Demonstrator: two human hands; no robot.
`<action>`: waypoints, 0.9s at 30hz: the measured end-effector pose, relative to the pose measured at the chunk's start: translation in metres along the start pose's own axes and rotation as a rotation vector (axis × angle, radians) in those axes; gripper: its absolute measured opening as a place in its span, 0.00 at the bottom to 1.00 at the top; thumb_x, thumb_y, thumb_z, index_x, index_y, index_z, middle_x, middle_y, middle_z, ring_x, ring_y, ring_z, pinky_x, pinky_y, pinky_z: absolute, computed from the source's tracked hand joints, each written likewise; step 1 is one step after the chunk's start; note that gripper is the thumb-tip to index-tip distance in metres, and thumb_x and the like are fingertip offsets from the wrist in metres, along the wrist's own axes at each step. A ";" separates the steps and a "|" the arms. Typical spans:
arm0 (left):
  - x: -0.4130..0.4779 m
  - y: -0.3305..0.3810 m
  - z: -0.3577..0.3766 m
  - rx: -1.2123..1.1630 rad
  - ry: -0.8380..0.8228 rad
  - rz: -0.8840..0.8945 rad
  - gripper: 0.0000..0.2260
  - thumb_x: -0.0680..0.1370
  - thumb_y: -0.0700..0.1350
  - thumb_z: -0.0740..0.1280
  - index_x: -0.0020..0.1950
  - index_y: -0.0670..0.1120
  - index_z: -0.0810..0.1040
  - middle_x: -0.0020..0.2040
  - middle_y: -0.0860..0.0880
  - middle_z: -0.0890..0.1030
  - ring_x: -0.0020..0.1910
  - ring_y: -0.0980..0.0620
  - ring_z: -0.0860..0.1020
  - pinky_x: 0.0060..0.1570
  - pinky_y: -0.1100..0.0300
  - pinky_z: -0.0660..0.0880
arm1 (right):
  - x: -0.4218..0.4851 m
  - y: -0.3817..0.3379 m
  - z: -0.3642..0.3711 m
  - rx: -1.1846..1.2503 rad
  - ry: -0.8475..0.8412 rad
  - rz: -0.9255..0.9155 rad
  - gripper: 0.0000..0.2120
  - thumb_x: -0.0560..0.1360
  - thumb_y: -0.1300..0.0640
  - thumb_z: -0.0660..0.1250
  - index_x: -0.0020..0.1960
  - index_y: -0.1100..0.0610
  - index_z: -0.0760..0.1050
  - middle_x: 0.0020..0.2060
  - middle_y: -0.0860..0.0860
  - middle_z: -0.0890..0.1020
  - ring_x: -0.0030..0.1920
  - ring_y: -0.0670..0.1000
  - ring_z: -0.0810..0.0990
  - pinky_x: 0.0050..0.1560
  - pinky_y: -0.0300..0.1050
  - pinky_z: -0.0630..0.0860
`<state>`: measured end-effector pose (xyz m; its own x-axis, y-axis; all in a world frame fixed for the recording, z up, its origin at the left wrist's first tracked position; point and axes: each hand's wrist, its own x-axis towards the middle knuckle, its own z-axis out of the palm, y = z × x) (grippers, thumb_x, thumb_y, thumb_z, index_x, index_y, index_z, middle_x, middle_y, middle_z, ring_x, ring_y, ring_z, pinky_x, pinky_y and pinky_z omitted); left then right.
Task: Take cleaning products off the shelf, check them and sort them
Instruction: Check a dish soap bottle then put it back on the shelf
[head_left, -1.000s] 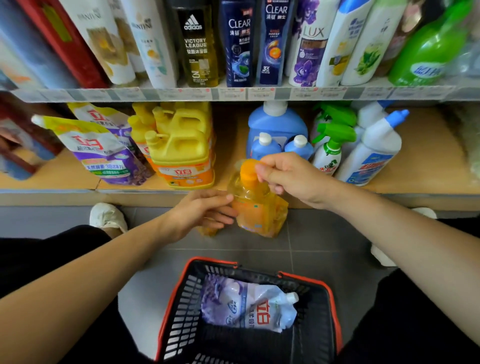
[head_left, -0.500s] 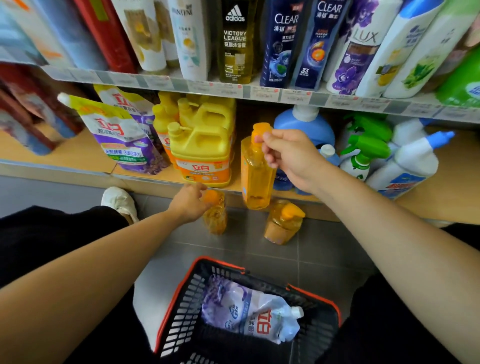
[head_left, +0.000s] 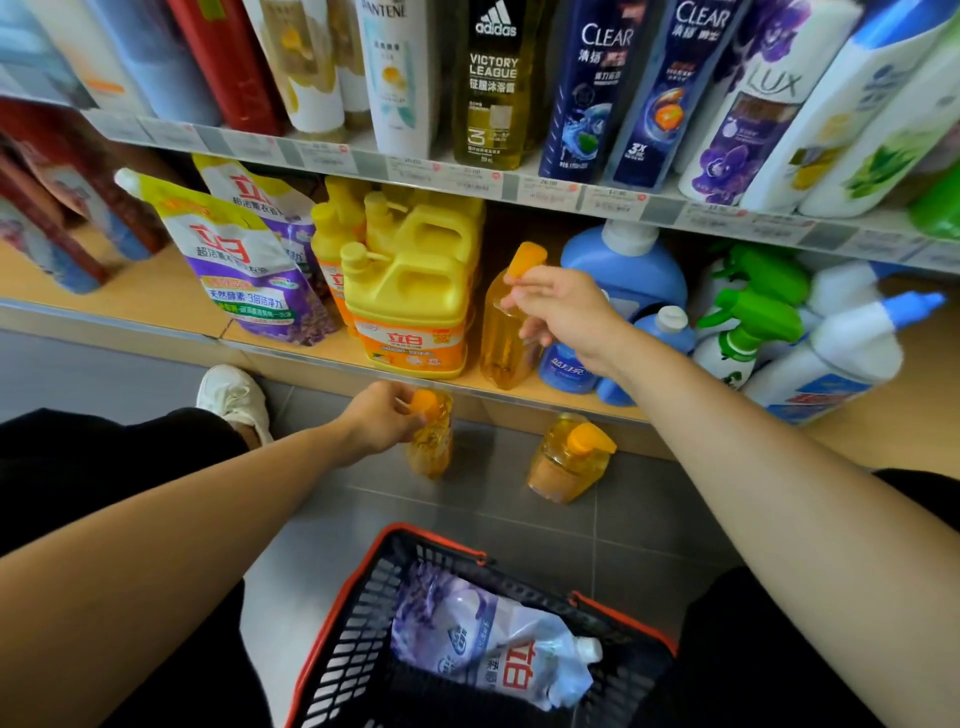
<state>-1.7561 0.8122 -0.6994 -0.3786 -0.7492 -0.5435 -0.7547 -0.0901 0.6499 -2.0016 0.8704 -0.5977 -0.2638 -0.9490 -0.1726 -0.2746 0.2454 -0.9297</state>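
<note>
Three clear orange-capped bottles of yellow liquid are in play. One tall bottle (head_left: 503, 338) stands on the lower shelf (head_left: 291, 343) beside a yellow jug (head_left: 415, 301); my right hand (head_left: 566, 312) pinches it at the neck under the cap. My left hand (head_left: 376, 421) grips the cap of a second bottle (head_left: 432, 452) standing on the grey floor below the shelf edge. A third bottle (head_left: 569, 465) stands free on the floor to its right. A black basket with a red rim (head_left: 332, 623) sits between my knees, holding a purple-white detergent pouch (head_left: 498, 654).
Purple and yellow refill pouches (head_left: 244, 270) lean at the shelf's left. Blue bottles (head_left: 628, 270) and green and white spray bottles (head_left: 748, 322) crowd the right. Shampoo bottles (head_left: 488, 88) line the upper shelf. A white shoe (head_left: 234, 395) rests on the floor at left.
My right hand carried the tall bottle up from floor level onto the lower shelf beside the yellow jug. My left hand moved to the cap of a bottle on the floor.
</note>
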 end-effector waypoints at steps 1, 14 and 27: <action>0.000 0.000 0.000 0.039 0.011 0.003 0.15 0.78 0.45 0.74 0.62 0.44 0.75 0.52 0.45 0.81 0.50 0.48 0.82 0.49 0.54 0.82 | 0.000 0.000 -0.005 -0.198 0.039 -0.072 0.07 0.80 0.59 0.67 0.56 0.53 0.81 0.46 0.49 0.85 0.33 0.42 0.79 0.34 0.37 0.77; -0.031 0.033 -0.021 0.450 -0.043 0.267 0.16 0.73 0.52 0.78 0.57 0.47 0.82 0.52 0.50 0.83 0.49 0.53 0.79 0.48 0.60 0.77 | 0.017 -0.007 -0.019 -0.732 0.183 -0.431 0.22 0.80 0.55 0.66 0.74 0.52 0.72 0.61 0.53 0.74 0.60 0.56 0.75 0.57 0.49 0.72; -0.065 0.130 -0.042 0.392 0.002 0.536 0.16 0.74 0.47 0.77 0.60 0.43 0.81 0.52 0.46 0.82 0.51 0.47 0.80 0.54 0.50 0.78 | 0.015 -0.005 -0.012 -0.687 0.401 -0.459 0.12 0.80 0.54 0.66 0.51 0.61 0.84 0.40 0.56 0.82 0.44 0.58 0.80 0.44 0.52 0.73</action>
<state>-1.8066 0.8219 -0.5573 -0.7554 -0.6247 -0.1977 -0.6011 0.5407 0.5884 -2.0148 0.8573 -0.5916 -0.2592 -0.8740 0.4110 -0.8871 0.0471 -0.4592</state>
